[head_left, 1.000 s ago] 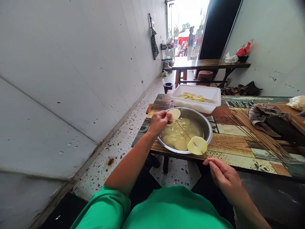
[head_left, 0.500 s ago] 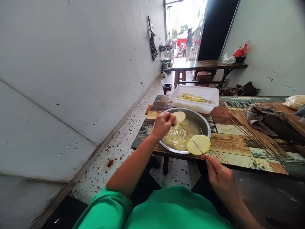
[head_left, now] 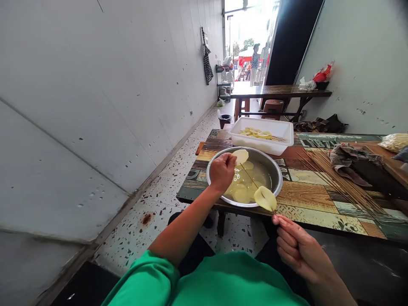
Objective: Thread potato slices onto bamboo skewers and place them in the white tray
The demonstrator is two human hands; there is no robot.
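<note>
Pale walls (head_left: 95, 85) stand on both sides of a narrow room, with a speckled floor (head_left: 137, 229) below and a bright doorway (head_left: 250, 25) at the far end, where a person (head_left: 255, 63) stands outside. Nearest is the patterned table (head_left: 309, 197); a dark table (head_left: 274, 90) stands beyond it. On the patterned table sit a metal basin (head_left: 274, 172) of cloudy water and, just behind it, a white tub (head_left: 264, 144). To the right lie a bundle of sticks (head_left: 347, 182) and a crumpled cloth (head_left: 344, 159).

Above the basin's left part, the left hand (head_left: 222, 172) pinches the far slice (head_left: 241, 157) at its edge. Closer in, the right hand (head_left: 298, 246) has thumb and fingers closed on the near end of a skewer (head_left: 249, 175). This runs through the near slice (head_left: 265, 199), over the basin's near rim, and up to the far slice; whether it pierces that one cannot be told. Wet slices (head_left: 241, 193) lie in the basin, tub slices (head_left: 256, 132) in the tub.
</note>
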